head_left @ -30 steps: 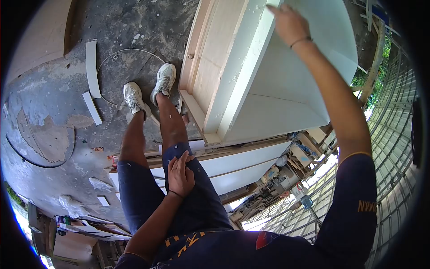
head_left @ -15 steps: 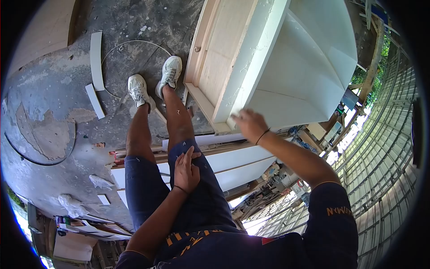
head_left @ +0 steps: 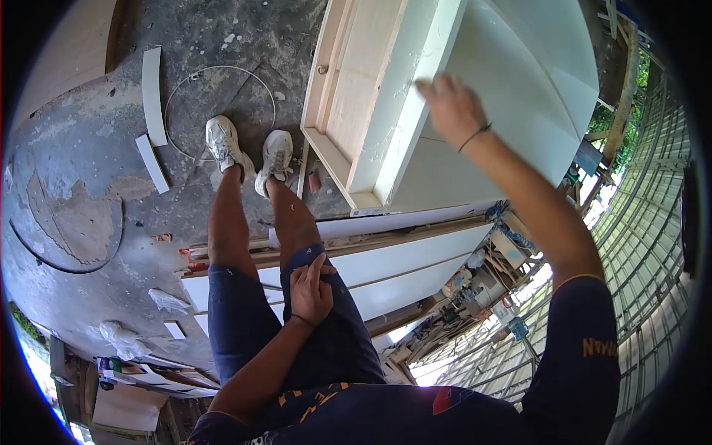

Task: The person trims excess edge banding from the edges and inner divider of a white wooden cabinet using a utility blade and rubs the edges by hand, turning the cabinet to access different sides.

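My right hand (head_left: pixel 454 113) is raised over the long white edge (head_left: pixel 415 119) of a large wood-and-white-panel cabinet (head_left: pixel 363 74). Its fingers are smeared by motion, and I cannot tell whether they touch the edge or hold something. Patchy, scuffed marks run along that white strip. A broad, smooth white panel (head_left: pixel 489 81) of the same piece slopes away to the right, partly behind the hand. Near my thigh, over the dark shorts, my left hand (head_left: pixel 310 295) has its index finger stretched out and other fingers partly bent; nothing shows in it.
Long white boards (head_left: pixel 415 256) lie stacked below the cabinet. On the stained concrete floor are a thin wire hoop (head_left: pixel 222 67), white strips (head_left: pixel 153 96), crumpled plastic (head_left: pixel 121 340) and a small reddish cylinder (head_left: pixel 314 182). Cluttered scraps (head_left: pixel 475 289) sit near the metal grille at right.
My right hand has moved up along the white edge, away from the cabinet's near corner. My feet have shifted back toward me. My left hand has stayed near my thigh.
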Demonstrator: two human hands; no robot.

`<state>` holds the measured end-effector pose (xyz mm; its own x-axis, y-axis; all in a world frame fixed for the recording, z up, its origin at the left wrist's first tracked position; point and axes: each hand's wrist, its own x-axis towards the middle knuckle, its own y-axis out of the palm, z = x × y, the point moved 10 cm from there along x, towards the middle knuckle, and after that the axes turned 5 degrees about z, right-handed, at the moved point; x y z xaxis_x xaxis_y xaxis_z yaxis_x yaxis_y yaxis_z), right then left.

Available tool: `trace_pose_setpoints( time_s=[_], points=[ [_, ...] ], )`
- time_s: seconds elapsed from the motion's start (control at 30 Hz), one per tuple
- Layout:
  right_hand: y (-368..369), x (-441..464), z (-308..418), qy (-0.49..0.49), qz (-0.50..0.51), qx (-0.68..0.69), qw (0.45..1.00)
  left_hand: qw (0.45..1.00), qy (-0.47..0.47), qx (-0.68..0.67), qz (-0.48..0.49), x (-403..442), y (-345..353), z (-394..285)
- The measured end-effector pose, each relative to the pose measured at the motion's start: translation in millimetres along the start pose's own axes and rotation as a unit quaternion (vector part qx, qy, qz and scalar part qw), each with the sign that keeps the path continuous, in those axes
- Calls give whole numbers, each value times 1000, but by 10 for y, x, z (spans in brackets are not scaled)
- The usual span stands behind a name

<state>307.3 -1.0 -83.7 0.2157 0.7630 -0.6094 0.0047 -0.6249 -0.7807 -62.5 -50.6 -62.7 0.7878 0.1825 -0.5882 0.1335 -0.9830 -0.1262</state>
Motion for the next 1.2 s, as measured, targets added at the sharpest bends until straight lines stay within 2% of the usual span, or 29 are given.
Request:
trace_pose_setpoints(
  time_s=[0.13,0.2,0.27,0.3,0.33,0.37,0.43,0.47,0.5,0.57,0.7,0.87,0.9,0.93,1.0,1.03,1.1,1.17,1.2],
  points=[
    [649,-1049,1417,-42,79,138,986,998,6,-41,-36,-76,134,51],
    [867,-1175,1647,-9,202,199,959,998,3,-51,-43,-63,241,135],
    [536,-804,1073,38,144,235,961,997,-13,-63,-50,-38,303,137],
    [292,-545,660,34,7,195,980,996,0,-61,-68,-22,282,109],
    [30,-215,226,61,9,153,986,997,-11,-45,-55,-19,310,115],
    [-176,97,-213,76,-42,77,993,998,-24,-31,-42,-7,352,124],
    [-639,627,-934,104,-87,-9,991,998,-19,-36,-52,-4,389,99],
    [-742,850,-1238,129,-69,-33,989,998,-22,-39,-47,-22,428,108],
    [-805,982,-1436,156,-51,-56,985,998,-21,-37,-51,-29,455,110],
    [-829,1052,-1410,134,-53,-71,987,997,-22,-40,-59,-20,470,85],
    [-462,596,-633,50,-52,-35,997,997,-54,-48,-40,10,558,136],
    [403,-735,1206,-95,24,65,993,994,-43,-67,-81,9,500,128],
    [527,-892,1449,-117,93,83,985,992,-42,-75,-92,21,477,102],
    [746,-1031,1642,-133,205,97,965,991,-51,-86,-93,43,448,82],
    [674,-908,1423,-96,184,163,965,988,-70,-108,-81,77,471,123],
    [535,-659,1112,-74,107,116,985,988,-77,-105,-77,51,471,122],
    [-114,17,326,5,15,41,999,987,-93,-108,-78,71,483,146],
    [-393,488,-308,53,-3,-78,996,987,-80,-115,-75,52,497,125],
    [-347,531,-318,51,4,-74,996,987,-87,-116,-71,31,513,145]
  ],
)
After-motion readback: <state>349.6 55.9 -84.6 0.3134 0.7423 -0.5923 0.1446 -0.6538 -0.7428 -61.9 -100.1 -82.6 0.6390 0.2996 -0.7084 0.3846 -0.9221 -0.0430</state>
